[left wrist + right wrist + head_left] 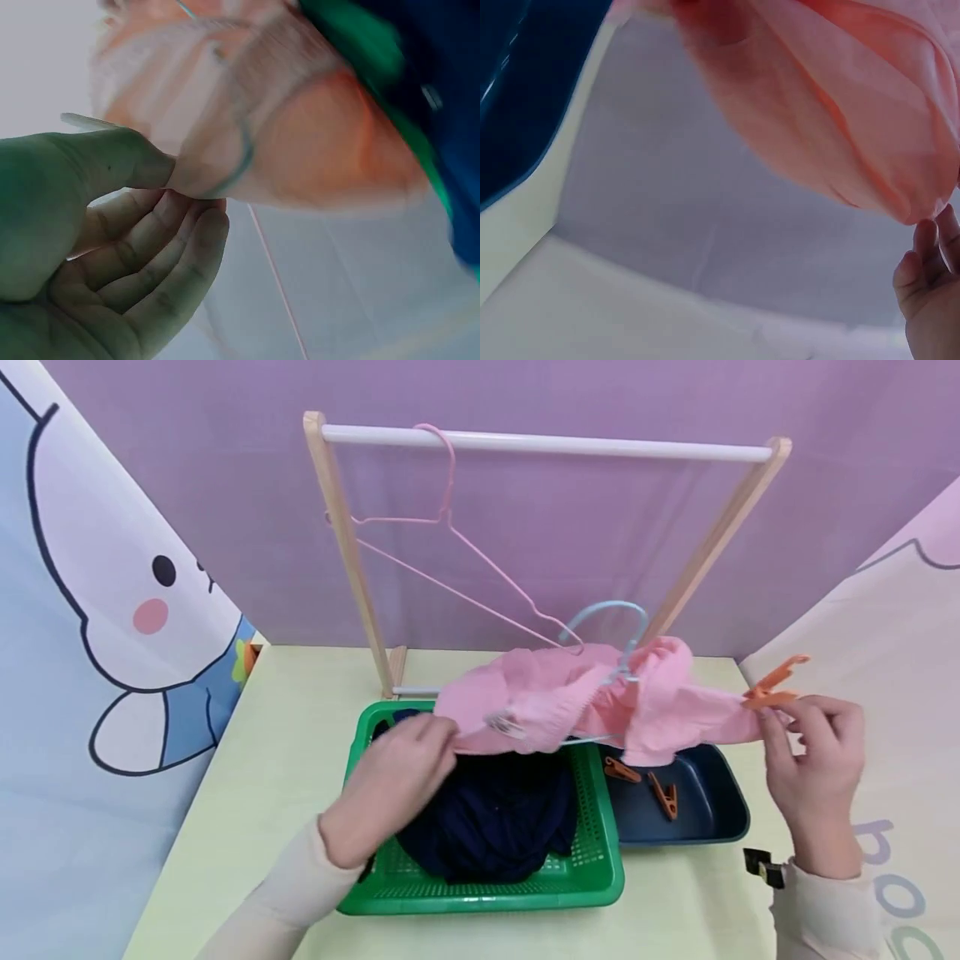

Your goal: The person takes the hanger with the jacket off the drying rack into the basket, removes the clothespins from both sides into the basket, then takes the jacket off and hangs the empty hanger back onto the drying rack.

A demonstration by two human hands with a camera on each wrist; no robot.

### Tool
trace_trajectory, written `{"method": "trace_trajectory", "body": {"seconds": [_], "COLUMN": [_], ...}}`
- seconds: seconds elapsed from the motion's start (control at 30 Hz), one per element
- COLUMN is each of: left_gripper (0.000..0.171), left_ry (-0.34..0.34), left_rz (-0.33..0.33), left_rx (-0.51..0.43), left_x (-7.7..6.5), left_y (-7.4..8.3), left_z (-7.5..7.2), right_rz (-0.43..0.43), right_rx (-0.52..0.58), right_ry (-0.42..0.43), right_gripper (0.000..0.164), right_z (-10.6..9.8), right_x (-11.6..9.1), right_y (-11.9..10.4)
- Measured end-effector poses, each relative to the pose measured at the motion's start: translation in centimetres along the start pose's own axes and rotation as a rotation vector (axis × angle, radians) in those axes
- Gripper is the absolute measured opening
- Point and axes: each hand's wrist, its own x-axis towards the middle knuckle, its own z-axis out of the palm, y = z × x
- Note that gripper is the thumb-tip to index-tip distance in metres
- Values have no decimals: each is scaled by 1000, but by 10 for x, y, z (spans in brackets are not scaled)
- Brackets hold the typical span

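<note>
Against a purple backdrop (562,393), a person's left hand (393,781) and right hand (819,764) pinch opposite ends of a pink cloth garment (517,681) on a hooked light-blue hanger (607,605), above a rectangular green plastic basket (480,904).

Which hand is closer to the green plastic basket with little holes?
Left. The left hand is over the left side of the green plastic basket; the right hand is farther off, past the dark blue tray.

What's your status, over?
Left hand, right hand pinch pink garment around blue hanger. Orange clip at its right end. Pink hanger on rail, possibly in the way.
</note>
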Motion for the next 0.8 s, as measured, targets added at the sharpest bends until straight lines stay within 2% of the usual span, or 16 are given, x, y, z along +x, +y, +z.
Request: {"method": "trace_trajectory", "body": {"seconds": [0.17,0.33,0.47,0.6,0.7,0.8], "left_gripper": [13,14,12,11,10,10], "left_ry": [38,48,55,48,-1,-102], "left_rz": [-119,-204,-244,-254,-272,-326], "left_rx": [36,55,75,90,92,59], "left_x": [-12,-25,-38,-55,-67,-77], "left_y": [-39,-59,-66,-69,-70,-69], "left_z": [-21,-44,-62,-79,-88,-93], "right_rz": [-144,-237,-289,-331,-353,-363], "right_rx": [92,162,206,264,278,265], "right_ry": [-15,-35,-77,-155,-230,-312], "right_gripper": [49,48,47,45,43,42], "right_z": [18,31,36,40,41,41], "right_x": [9,18,18,13,6,-4], "right_y": [-47,-86,-103,-113,-115,-114]}}
